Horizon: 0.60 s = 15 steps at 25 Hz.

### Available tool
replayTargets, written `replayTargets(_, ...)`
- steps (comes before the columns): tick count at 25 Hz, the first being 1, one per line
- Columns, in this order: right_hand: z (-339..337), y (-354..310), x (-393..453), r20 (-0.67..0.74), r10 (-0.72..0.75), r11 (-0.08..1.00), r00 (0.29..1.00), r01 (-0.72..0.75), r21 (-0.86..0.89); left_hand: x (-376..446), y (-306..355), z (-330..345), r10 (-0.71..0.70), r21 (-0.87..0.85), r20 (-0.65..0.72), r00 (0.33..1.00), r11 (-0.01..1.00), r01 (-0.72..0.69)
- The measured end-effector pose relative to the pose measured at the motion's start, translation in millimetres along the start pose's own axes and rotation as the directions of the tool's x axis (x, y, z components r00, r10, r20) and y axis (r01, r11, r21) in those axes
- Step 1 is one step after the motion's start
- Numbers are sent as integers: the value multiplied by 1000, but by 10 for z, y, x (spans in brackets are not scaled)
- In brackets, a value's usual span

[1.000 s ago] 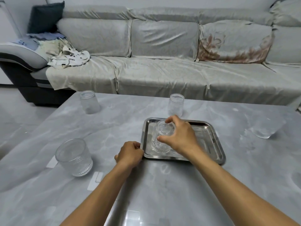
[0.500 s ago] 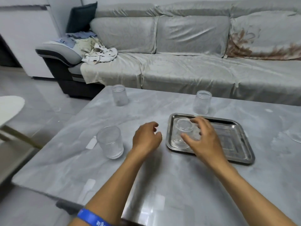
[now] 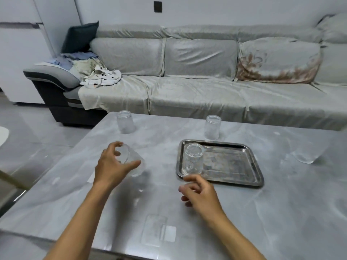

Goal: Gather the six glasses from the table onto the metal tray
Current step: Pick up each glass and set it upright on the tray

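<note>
A ribbed clear glass [image 3: 193, 160] stands in the near-left corner of the metal tray [image 3: 234, 164]. My left hand [image 3: 110, 166] is wrapped around another clear glass [image 3: 135, 166] to the left of the tray, and that glass is tilted. My right hand [image 3: 200, 193] hovers just in front of the tray with its fingers loosely curled and nothing in them. Three more glasses stand on the table: one at the far left [image 3: 125, 125], one behind the tray [image 3: 212, 127], one at the right [image 3: 308, 153].
The grey marble table [image 3: 272, 212] has a clear flat plastic piece [image 3: 155, 231] near its front edge. A covered sofa [image 3: 197, 91] with clothes on its left end runs along the far side. Floor lies to the left.
My right hand has let go of the glass on the tray and pulled back toward me. My left hand has reached left and closed around the near-left glass, tipping it.
</note>
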State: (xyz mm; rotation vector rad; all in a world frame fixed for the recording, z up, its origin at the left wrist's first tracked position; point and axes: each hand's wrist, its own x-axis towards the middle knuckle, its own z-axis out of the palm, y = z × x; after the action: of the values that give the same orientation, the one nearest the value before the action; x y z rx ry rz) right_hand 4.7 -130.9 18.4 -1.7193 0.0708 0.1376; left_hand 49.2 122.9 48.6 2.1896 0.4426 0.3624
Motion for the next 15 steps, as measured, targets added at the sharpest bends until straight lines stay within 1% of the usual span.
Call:
replayTargets(1, 25, -72, 6, 97, 112, 968, 989, -131, 213, -44, 122, 17, 88, -179, 25, 996, 980, -82)
replayTargets(2, 45, -134, 24, 197, 170, 896, 966, -235, 377, -115, 268, 57, 195, -315, 68, 979, 935, -164)
replayTargets(3, 55, -184, 52, 270, 184, 821, 945, -299, 487, -206, 413, 138, 302, -392, 117, 946, 889, -236)
replayTargets(4, 63, -232, 69, 312, 168, 753, 935, -327, 571, -303, 525, 234, 403, -436, 160, 901, 848, -302)
replayTargets(5, 66, -265, 81, 321, 141, 689, 937, -326, 647, -392, 606, 334, 484, -465, 194, 853, 811, -354)
replayTargets(6, 44, -278, 102, 299, 126, 628, 946, -309, 714, -462, 662, 441, 538, -490, 236, 809, 785, -379)
replayTargets(7, 2, -272, 131, 255, 125, 586, 959, -279, 761, -489, 696, 527, 569, -517, 299, 766, 771, -371)
replayTargets(8, -59, -243, 159, 192, 135, 573, 972, -235, 785, -452, 699, 580, 581, -558, 387, 716, 766, -320)
replayTargets(9, -137, -196, 185, 109, 144, 593, 984, -174, 786, -381, 678, 621, 571, -612, 475, 669, 761, -215)
replayTargets(10, -218, -131, 202, 6, 147, 651, 989, -102, 752, -317, 641, 679, 536, -651, 520, 665, 753, -97)
replayTargets(11, -296, -58, 219, -109, 131, 739, 985, -24, 673, -257, 597, 758, 449, -647, 521, 726, 762, -6)
replayTargets(12, -355, 9, 235, -220, 85, 845, 972, 47, 532, -201, 548, 851, 300, -582, 483, 823, 812, 46)
replayTargets(13, -390, 60, 254, -311, -5, 939, 950, 111, 324, -155, 484, 964, 134, -427, 410, 902, 902, 61)
replayTargets(14, -407, 102, 284, -356, -134, 982, 925, 173, 81, -131, 413, 1083, 11, -232, 358, 934, 970, 78)
replayTargets(15, -403, 132, 327, -349, -270, 962, 897, 237, -134, -133, 361, 1194, -57, -71, 356, 933, 994, 87)
